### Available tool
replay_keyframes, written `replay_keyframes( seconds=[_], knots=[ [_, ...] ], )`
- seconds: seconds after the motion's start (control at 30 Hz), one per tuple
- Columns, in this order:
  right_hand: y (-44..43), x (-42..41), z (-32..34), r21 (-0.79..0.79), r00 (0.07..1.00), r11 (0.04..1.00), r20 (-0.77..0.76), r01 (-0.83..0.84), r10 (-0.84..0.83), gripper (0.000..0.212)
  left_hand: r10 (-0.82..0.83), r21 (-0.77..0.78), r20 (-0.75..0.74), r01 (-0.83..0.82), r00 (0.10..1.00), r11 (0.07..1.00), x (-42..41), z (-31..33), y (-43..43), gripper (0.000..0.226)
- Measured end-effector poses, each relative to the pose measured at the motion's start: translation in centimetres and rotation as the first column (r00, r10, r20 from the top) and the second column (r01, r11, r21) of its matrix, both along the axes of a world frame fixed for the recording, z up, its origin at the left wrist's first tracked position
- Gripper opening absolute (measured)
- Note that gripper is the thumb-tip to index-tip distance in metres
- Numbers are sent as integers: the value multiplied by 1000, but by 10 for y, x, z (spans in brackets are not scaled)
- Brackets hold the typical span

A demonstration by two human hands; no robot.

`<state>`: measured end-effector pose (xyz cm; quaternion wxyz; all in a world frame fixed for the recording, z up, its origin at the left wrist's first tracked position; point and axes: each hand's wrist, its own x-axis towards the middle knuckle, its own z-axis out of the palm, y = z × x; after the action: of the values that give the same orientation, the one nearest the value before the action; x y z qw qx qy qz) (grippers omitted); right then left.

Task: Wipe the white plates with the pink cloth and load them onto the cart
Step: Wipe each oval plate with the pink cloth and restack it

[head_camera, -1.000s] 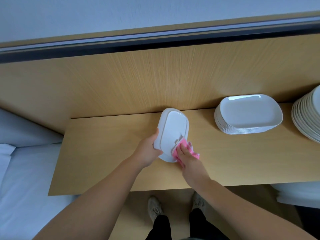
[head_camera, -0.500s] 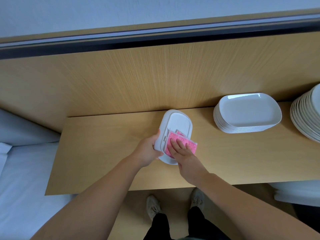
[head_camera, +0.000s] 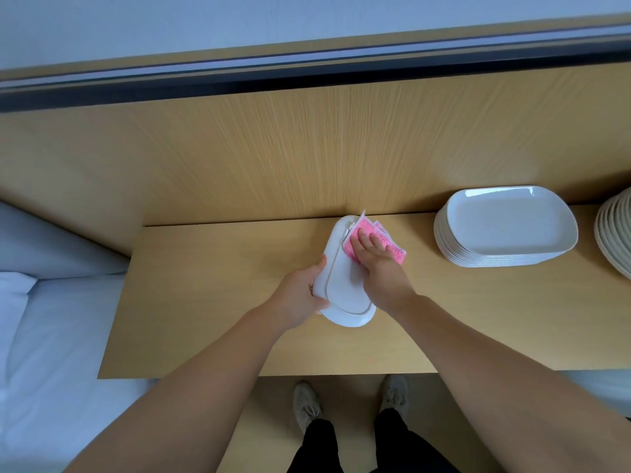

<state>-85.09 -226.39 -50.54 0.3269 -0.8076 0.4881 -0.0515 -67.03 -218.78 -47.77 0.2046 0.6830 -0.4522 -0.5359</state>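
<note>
A white oblong plate is held above the wooden table, tilted with its underside toward me. My left hand grips its left rim. My right hand presses the pink cloth flat against the plate's far half, fingers spread over it. The cloth sticks out past the plate's right edge. A stack of white oblong plates stands on the table to the right.
A second stack of round cream plates is cut off at the right edge. The wooden table backs onto a wooden panel. White bedding lies to the left. My shoes stand below the table's front edge.
My right hand has slid the pink cloth from the plate's near end up to its far end. The plate has tipped more upright in my left hand.
</note>
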Motion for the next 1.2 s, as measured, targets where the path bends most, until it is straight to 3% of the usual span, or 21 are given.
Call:
replay_keyframes(
  seconds=[0.13,0.23,0.4,0.6,0.73,0.83,1.0,1.07,1.2],
  knots=[
    [16,-4,-4,-61,978,982,-124,-178,170,72,-6,-11,-1,6,1000,1000,2,-1,-1,88],
    [49,-15,-16,-155,970,958,-74,-242,233,71,-29,-17,19,29,999,999,4,-1,-4,89],
    [80,-33,-29,-175,965,956,72,-236,252,61,-77,-6,21,77,997,997,7,4,-10,92],
    [77,-28,-25,-238,970,954,117,-181,213,63,-57,-6,2,57,998,998,4,5,-12,93],
    [79,-33,-27,-419,934,846,-15,-330,357,75,-57,-5,-9,57,998,998,4,7,-14,90],
    [72,-36,-27,-439,903,791,-149,-426,404,76,-62,6,-21,62,998,998,3,10,-15,89],
    [61,-52,-31,-474,848,711,-183,-520,498,54,-62,17,-11,62,998,998,4,13,-14,90],
    [51,-59,-26,-484,869,732,-149,-479,471,51,-54,-11,-8,54,999,998,4,15,-14,89],
    [29,-75,-6,-454,960,863,53,-222,275,62,-56,-62,-5,55,998,997,2,26,-14,84]
  ],
)
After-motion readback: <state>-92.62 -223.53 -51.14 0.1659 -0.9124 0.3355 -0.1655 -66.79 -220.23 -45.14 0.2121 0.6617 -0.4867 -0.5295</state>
